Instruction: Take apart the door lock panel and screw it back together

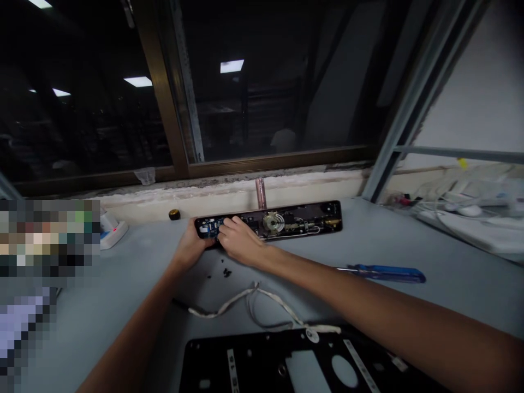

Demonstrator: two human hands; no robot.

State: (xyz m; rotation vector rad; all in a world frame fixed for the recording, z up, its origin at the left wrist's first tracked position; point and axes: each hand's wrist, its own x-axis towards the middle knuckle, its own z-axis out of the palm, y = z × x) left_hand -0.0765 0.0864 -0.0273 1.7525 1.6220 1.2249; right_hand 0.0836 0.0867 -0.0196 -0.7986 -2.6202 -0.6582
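Observation:
A long, narrow black casing (301, 215) lies across the table by the wall, its inside facing up. Inside it are a blue circuit board (210, 226) at the left end, a round coil-like part (273, 221) near the middle and wires with brass-coloured fittings at the right. My left hand (191, 240) is closed round the casing's left end. Over the inside, beside the circuit board, my right hand (239, 239) has its fingers curled in; what they pinch, if anything, is hidden. Small black screws (227, 272) lie on the table just below my hands.
A blue-handled screwdriver (388, 273) lies beyond my right forearm. Nearer me are a taped cable (221, 309) and a black panel with cut-outs (257, 371). A dark knob (174, 214) and a copper-coloured tube (261, 192) stand by the wall. White cabled devices (458, 218) lie right.

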